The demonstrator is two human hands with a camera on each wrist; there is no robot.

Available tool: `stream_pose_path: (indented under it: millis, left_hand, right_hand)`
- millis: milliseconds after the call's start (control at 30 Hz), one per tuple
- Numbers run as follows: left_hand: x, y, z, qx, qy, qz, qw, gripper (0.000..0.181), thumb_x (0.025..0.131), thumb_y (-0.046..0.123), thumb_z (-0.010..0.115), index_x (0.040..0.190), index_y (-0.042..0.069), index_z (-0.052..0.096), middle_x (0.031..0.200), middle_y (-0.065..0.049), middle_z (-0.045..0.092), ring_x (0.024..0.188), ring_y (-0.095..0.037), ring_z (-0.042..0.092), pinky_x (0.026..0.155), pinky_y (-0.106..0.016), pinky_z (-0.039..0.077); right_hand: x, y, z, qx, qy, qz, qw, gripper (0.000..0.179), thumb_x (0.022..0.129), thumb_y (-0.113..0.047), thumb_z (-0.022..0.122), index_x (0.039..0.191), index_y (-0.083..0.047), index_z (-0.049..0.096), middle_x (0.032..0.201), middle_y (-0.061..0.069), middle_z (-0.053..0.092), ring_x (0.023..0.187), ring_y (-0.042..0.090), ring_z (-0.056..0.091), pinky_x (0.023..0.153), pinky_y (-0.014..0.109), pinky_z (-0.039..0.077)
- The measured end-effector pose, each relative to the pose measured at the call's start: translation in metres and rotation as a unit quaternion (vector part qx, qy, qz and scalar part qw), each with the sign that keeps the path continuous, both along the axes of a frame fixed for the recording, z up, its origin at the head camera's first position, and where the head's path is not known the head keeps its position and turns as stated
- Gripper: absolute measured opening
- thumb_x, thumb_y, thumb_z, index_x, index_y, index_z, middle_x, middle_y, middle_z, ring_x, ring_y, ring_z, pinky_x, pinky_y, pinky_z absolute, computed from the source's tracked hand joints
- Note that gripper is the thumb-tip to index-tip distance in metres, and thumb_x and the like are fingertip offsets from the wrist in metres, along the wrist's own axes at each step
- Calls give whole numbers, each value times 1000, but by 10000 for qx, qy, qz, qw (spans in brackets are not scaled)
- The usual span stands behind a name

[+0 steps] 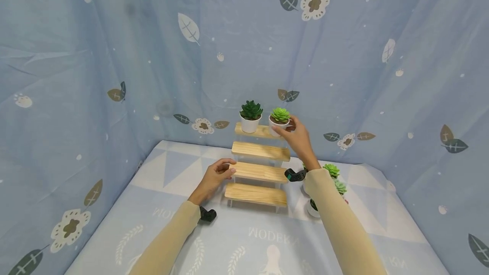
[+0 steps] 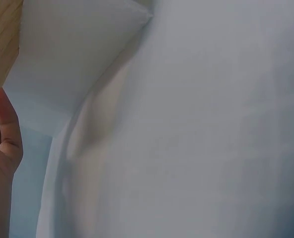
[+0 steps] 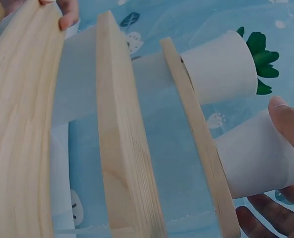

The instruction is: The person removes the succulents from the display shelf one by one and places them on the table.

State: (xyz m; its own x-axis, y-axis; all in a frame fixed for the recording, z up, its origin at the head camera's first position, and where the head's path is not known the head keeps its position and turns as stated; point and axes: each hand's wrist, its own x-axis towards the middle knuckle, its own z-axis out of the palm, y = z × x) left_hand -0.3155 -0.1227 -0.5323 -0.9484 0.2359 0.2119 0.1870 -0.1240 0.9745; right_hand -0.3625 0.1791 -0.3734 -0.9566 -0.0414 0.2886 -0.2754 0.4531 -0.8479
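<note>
My right hand (image 1: 299, 137) holds a small white pot with a light green succulent (image 1: 280, 115) between thumb and fingers, at the right end of the top step. In the right wrist view, the base of this white pot (image 3: 254, 156) is right at the top board. To its left on the same step stands a white pot with a dark green succulent (image 1: 250, 123). My left hand (image 1: 214, 177) pinches the left end of a lower board of the stepped wooden plant stand (image 1: 261, 151); the left wrist view shows the thumb (image 2: 5, 111) at the board's corner.
More potted succulents (image 1: 331, 170) stand on the table right of the stand, partly hidden by my right forearm. The patterned tablecloth (image 1: 229, 228) lies under everything. A blue printed curtain (image 1: 244, 63) hangs close behind the stand and along both sides.
</note>
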Motion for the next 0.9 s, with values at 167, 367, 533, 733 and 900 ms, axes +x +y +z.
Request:
stream_pose_path:
  millis: [167,367,533,733,900]
  left_hand:
    - [-1,1,0,-29,-12,-25,10000,36,97,21,76,129,10,66,107,-11,63,94,-23,63,88,-45,58]
    - [0,1,-1,-18,-87,0,10000,34,97,19,76,129,11,67,106,-11,63,94,-23,63,86,-41,58]
    - [-1,1,-1,15,-31,-24,10000,35,97,20,76,129,10,66,106,-11,62,94,-23,63,86,-41,58]
    - [0,1,0,1,-64,6,10000,35,97,19,75,129,10,67,106,-11,62,94,-24,62,84,-39,58]
    - [0,0,0,-6,-84,33,10000,35,97,18,75,130,10,66,105,-11,62,93,-23,62,84,-37,58]
  right_hand:
    - [-3,-1,1,-34,-31,-64,10000,90,87,-56,79,157,-14,41,135,12,56,120,29,54,96,50,51]
    - [-2,-2,2,-45,-78,-106,9999,87,87,-56,79,155,-14,45,131,12,56,118,30,53,96,52,50]
    - [-1,-3,4,20,1,-144,9999,86,87,-56,79,154,-13,45,133,13,55,121,31,52,100,53,49]
    - [0,-3,4,-33,42,-150,9999,81,87,-54,80,150,-13,49,130,11,55,119,29,52,98,52,49]
    - [2,-2,5,-58,39,-152,9999,81,86,-56,80,148,-14,51,128,10,55,118,29,51,97,53,47]
